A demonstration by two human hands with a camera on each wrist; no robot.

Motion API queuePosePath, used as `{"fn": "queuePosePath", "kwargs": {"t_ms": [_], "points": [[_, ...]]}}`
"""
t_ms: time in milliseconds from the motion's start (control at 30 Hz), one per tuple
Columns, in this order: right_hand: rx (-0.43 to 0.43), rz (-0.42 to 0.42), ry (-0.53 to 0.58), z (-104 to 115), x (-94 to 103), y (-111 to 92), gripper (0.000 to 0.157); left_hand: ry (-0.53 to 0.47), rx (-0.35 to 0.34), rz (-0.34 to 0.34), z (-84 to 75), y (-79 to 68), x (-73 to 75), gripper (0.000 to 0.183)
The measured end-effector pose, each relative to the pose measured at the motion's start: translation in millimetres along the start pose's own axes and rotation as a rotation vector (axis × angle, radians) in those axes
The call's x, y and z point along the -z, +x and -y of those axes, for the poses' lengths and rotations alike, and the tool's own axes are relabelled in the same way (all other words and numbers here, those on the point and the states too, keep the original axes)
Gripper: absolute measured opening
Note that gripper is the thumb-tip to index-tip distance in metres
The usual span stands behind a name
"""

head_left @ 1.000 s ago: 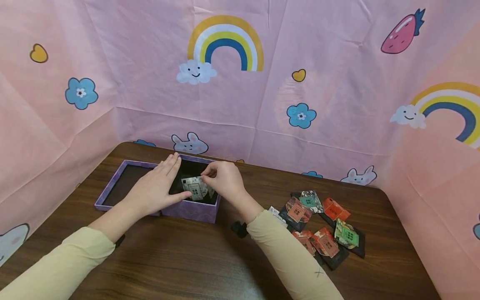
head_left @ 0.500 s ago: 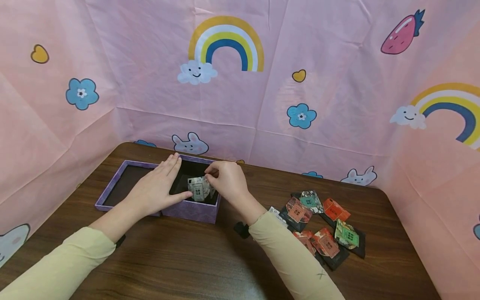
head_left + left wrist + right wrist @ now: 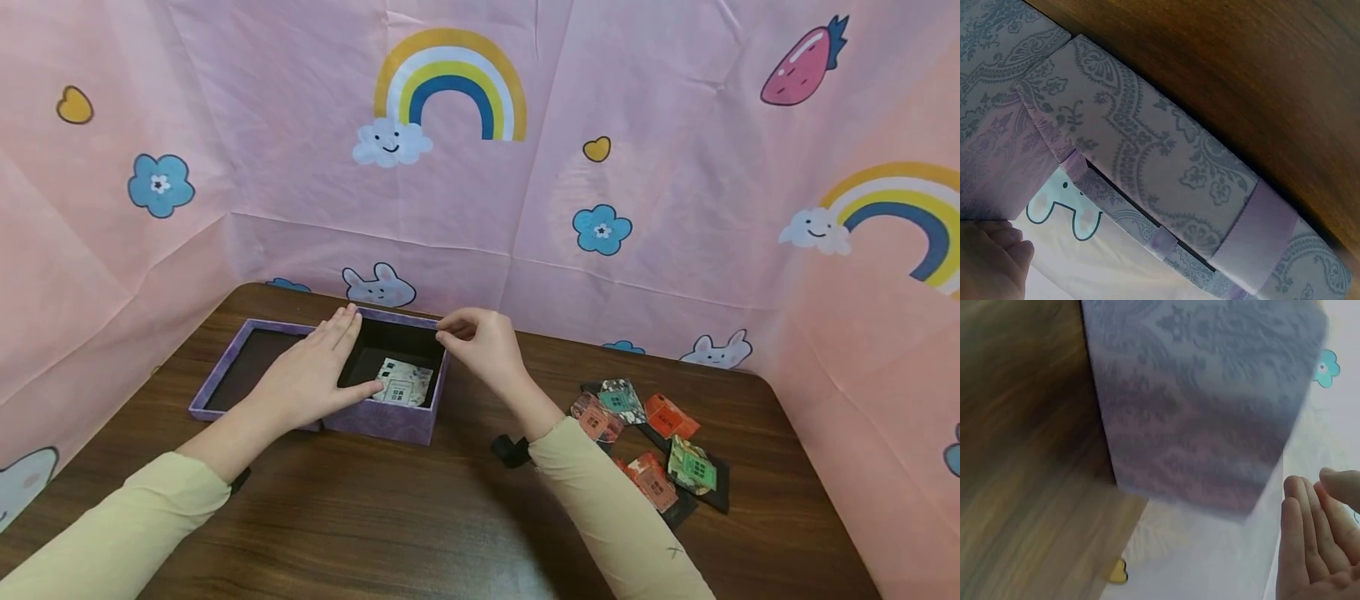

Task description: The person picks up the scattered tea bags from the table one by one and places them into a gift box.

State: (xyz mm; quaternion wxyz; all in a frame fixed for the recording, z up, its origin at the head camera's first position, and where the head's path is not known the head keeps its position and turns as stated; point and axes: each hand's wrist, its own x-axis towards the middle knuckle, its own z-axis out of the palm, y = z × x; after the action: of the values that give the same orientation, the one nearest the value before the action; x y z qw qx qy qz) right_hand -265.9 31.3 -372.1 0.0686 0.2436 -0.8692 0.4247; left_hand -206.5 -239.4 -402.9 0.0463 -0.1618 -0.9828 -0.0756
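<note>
A purple patterned box [image 3: 382, 422], dark inside, stands on the table with a pale printed packet [image 3: 410, 377] lying in it. My left hand [image 3: 311, 371] lies across the box's left edge, fingers straight, thumb extended over the front rim. Just above the right rim, my right hand [image 3: 487, 346] has loosely bent fingers and nothing in them. The right wrist view shows this hand's fingers [image 3: 1310, 531] beside the box's outer wall [image 3: 1191, 419]. In the left wrist view, part of the left hand [image 3: 994, 256] touches the patterned side.
To the left of the box lies its shallow purple lid [image 3: 255, 362], dark inside up. Several packets in orange [image 3: 672, 418], green [image 3: 693, 467] and red [image 3: 652, 483] are spread on the wooden table [image 3: 420, 517] at right. A printed pink cloth [image 3: 480, 208] hangs behind.
My right hand has let go of the pale packet, which now lies flatter inside the box. The hand has moved up and right to the box's right rim. My left hand has stayed put.
</note>
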Motion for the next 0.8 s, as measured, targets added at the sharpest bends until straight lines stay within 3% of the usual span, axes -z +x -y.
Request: {"fn": "queuePosePath", "kwargs": {"t_ms": [167,500,800], "points": [[-0.033,0.007,0.042,-8.5,22.6,-6.1,0.013,-0.004,0.001,0.006,-0.4,-0.7,1.1,0.111],[-0.07,0.088,0.014,-24.5,59.5,-28.5,0.014,-0.003,-0.013,-0.013,-1.6,-0.8,1.9,0.11],[-0.025,0.173,-0.009,-57.3,82.6,-49.7,0.029,-0.004,-0.014,-0.044,-1.2,0.3,-0.7,0.11]]}}
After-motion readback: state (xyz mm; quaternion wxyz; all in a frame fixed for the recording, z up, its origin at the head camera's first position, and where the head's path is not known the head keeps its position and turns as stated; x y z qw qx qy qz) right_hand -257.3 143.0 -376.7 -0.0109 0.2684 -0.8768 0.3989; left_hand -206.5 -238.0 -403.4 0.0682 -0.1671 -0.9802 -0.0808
